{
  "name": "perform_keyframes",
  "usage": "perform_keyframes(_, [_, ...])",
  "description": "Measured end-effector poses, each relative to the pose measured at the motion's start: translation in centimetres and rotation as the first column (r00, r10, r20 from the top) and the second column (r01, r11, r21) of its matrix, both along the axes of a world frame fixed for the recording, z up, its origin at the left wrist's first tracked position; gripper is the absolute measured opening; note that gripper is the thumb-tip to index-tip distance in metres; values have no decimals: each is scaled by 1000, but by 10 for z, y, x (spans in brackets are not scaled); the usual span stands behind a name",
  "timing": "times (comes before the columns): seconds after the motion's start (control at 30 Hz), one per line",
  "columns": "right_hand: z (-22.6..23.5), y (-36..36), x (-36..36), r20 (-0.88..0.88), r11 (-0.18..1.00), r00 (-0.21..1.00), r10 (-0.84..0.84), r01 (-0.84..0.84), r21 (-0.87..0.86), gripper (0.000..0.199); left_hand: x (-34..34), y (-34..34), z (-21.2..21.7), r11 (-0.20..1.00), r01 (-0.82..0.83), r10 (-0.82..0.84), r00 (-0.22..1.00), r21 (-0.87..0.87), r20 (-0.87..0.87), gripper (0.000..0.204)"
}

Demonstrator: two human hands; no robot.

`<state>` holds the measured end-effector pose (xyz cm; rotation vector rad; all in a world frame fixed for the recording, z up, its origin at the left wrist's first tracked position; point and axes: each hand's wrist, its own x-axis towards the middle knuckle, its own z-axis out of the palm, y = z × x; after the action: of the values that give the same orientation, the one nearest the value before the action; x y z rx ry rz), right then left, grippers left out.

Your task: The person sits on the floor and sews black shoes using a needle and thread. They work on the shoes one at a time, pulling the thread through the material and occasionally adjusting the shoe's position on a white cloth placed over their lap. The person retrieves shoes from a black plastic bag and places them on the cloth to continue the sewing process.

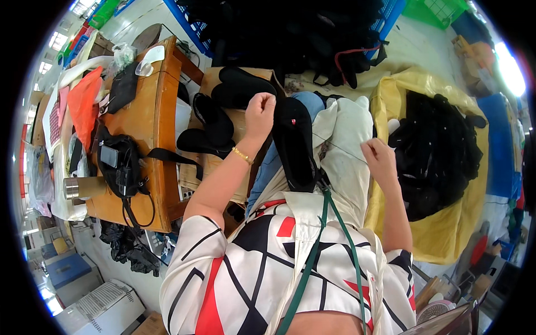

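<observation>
A black cloth shoe (295, 145) with a small red mark near its upper end lies lengthwise on my lap. My left hand (261, 114), with a gold bracelet at the wrist, is closed right beside the shoe's upper left edge. Whatever its fingers pinch is hidden. My right hand (381, 159) is raised over the right side of my lap, apart from the shoe, its fingertips pressed together. Anything between them is too small to tell. Left of the shoe, more black shoes (215, 120) rest on a cardboard box (237, 120). A green cord (306, 265) hangs from me down to the shoe's lower end.
A yellow sack (446, 234) full of black items stands at my right. Ahead is a blue crate (200, 40) heaped with black items. On my left, a wooden table (156, 106) holds a black bag (120, 162), a metal flask (84, 187) and cloths.
</observation>
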<state>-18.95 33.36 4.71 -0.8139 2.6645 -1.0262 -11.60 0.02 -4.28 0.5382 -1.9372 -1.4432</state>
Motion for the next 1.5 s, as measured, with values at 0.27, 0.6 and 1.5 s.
perform_keyframes(0.27, [-14,-113,-1,176,954,976,129,-74,-292,21,36,15,54,952,299,-238,849,-59,471,38])
perform_keyframes(0.6, [-40,-135,15,88,924,967,238,-197,-328,21,37,21,43,851,457,-409,886,-259,218,19])
perform_keyframes(1.5, [-37,-105,-13,-363,999,932,11,-22,-27,19,17,38,66,617,476,-241,872,-627,425,38])
